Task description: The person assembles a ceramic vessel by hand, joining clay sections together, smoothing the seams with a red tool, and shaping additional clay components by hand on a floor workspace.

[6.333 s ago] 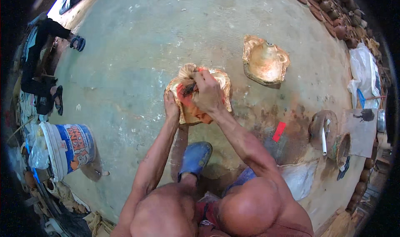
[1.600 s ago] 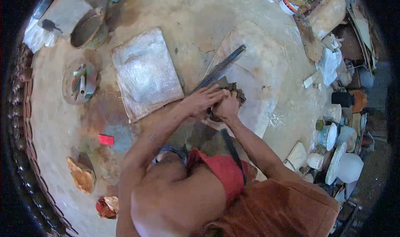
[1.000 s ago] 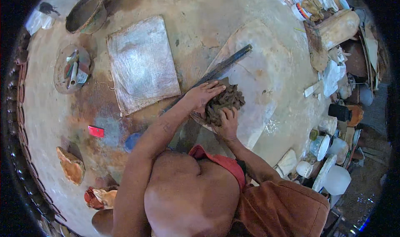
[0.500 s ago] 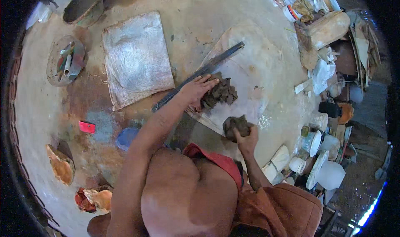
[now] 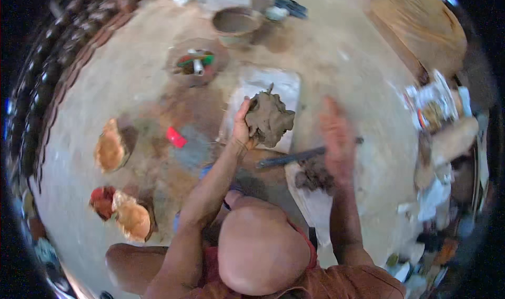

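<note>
Here, in the head view, my hands are apart: my left hand (image 5: 242,126) grips clay (image 5: 271,119) over the mat (image 5: 271,78), toward its right edge; my right hand (image 5: 338,141), blurred, unclenched, is near a lump (image 5: 310,177) by the upper edge of the sheet (image 5: 311,208).

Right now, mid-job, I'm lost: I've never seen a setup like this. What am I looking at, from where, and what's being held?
There is no machine: these are a person's bare hands. A wide fisheye camera on their head looks down, so straight edges bend near the rim. The left hand holds a rough grey clay-like lump, seen against a pale sheet. The blurred right hand appears empty, near a darker heap. Around them lie a dark bar, a small red piece and hollow tan pieces.
</note>
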Action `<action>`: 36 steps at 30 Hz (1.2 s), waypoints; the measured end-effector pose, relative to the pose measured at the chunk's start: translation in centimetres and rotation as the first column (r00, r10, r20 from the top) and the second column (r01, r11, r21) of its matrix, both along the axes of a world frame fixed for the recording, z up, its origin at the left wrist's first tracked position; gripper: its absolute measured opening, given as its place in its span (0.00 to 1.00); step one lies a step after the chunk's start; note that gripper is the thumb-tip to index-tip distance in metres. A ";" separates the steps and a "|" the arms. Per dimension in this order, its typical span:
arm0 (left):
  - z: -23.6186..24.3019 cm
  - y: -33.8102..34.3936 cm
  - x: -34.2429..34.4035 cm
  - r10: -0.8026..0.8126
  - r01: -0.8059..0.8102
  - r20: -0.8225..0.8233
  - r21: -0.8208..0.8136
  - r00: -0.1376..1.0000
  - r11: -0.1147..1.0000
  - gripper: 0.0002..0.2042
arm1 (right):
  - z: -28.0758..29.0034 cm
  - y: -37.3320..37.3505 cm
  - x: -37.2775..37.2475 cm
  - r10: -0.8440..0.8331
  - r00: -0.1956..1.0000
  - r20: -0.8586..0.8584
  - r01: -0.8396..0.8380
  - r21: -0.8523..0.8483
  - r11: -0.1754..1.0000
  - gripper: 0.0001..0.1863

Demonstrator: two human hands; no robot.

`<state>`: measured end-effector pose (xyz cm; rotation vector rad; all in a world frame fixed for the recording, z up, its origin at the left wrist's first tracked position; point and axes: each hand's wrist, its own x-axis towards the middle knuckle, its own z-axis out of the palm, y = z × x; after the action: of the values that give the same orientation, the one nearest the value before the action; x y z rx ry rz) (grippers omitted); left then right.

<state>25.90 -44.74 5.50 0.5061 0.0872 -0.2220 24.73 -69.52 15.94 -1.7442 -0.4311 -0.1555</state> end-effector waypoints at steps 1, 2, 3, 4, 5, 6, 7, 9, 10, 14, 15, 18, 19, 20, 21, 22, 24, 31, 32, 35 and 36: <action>0.5 1.4 -0.4 0.110 -0.103 0.062 -0.116 0.992 0.988 0.34 | 0.1 1.2 1.6 0.003 1.000 -0.005 -0.003 0.009 1.000 0.34; 1.0 3.0 -0.9 0.119 -0.111 0.098 -0.085 0.988 0.990 0.32 | 0.3 2.7 3.4 0.007 1.000 -0.003 -0.007 0.024 1.000 0.35; 0.9 4.0 -1.4 0.166 -0.158 0.107 -0.077 0.980 0.984 0.32 | -1.7 6.0 4.7 -0.062 0.966 0.250 0.114 -0.199 0.973 0.35; -0.3 5.2 -2.6 0.329 -0.380 0.212 0.280 0.920 0.882 0.32 | -4.6 10.4 5.4 -0.121 0.866 0.485 0.312 -0.335 0.889 0.36; 0.1 5.7 -3.1 0.360 -0.389 0.149 0.303 0.921 0.870 0.33 | -5.8 13.7 5.3 -0.049 0.854 0.518 0.286 -0.387 0.876 0.37; 0.5 6.7 -4.0 0.394 -0.396 0.080 0.342 0.916 0.852 0.33 | -6.3 17.1 3.9 0.076 0.900 0.429 0.104 -0.382 0.918 0.38; 1.0 7.3 -4.8 0.421 -0.395 0.016 0.378 0.907 0.837 0.33 | -6.0 19.1 3.2 0.161 0.921 0.354 -0.046 -0.311 0.949 0.39; 1.4 8.3 -6.9 0.432 -0.436 0.065 0.097 0.900 0.894 0.33 | -4.3 19.7 2.4 0.244 0.947 0.209 -0.249 -0.006 0.969 0.41; 0.1 9.9 -8.0 0.431 -0.430 0.011 -0.052 0.902 0.901 0.36 | -3.5 19.8 1.9 0.273 0.953 0.128 -0.292 0.159 0.943 0.42; 2.0 7.9 -7.7 0.570 -0.553 -0.100 -0.425 0.815 0.717 0.39 | -2.2 18.5 2.9 0.233 0.968 0.090 -0.241 0.093 0.966 0.46; -0.2 7.4 -8.2 0.633 -0.652 -0.189 -0.364 0.751 0.665 0.39 | -4.9 22.0 0.5 0.253 0.954 0.158 -0.231 -0.147 0.962 0.47; -1.0 9.9 -7.8 0.645 -0.615 -0.131 -0.490 0.752 0.618 0.40 | -6.2 24.0 -1.7 0.368 0.922 0.121 -0.368 -0.025 0.930 0.51; -1.7 10.9 -9.2 0.616 -0.497 -0.013 -0.604 0.788 0.623 0.40 | -6.1 24.5 -2.3 0.419 0.903 0.093 -0.430 0.166 0.888 0.52; -3.8 11.8 -10.6 0.640 -0.487 0.059 -0.596 0.766 0.638 0.41 | -6.5 23.1 -2.8 0.408 0.913 -0.003 -0.399 0.208 0.893 0.52; -3.6 12.5 -10.2 0.644 -0.483 0.064 -0.606 0.763 0.632 0.41 | -5.9 22.5 -2.2 0.396 0.916 -0.063 -0.369 0.253 0.894 0.52; -3.5 13.0 -9.7 0.536 -0.452 0.029 -0.498 0.844 0.740 0.41 | -6.0 22.8 -2.0 0.389 0.916 -0.096 -0.352 0.270 0.896 0.53; -4.6 12.4 -9.2 0.509 -0.510 0.058 0.014 0.859 0.860 0.45 | -6.8 24.9 -4.3 0.361 0.922 -0.137 -0.343 0.138 0.929 0.48; -4.7 16.4 -12.0 0.759 -0.777 -0.167 -0.122 0.629 0.617 0.49 | -6.5 26.6 -3.3 0.310 0.888 -0.340 -0.217 0.283 0.934 0.45; -4.6 16.0 -13.0 0.738 -0.634 -0.009 -0.519 0.675 0.574 0.43 | -6.7 27.0 -3.8 0.317 0.934 -0.163 -0.323 -0.015 0.946 0.46; -5.1 14.5 -12.6 0.756 -0.754 -0.059 -0.151 0.652 0.639 0.43 | -8.9 30.4 -5.0 0.622 0.777 0.094 -0.541 -0.404 0.737 0.43; -5.8 15.7 -13.2 0.783 -0.783 -0.054 -0.117 0.620 0.611 0.43 | -9.3 31.3 -4.8 0.671 0.738 0.076 -0.587 -0.419 0.693 0.44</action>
<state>12.67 -29.07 -0.27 0.2942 0.2858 0.6524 19.92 -38.17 6.63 -1.8411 -1.2864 0.2547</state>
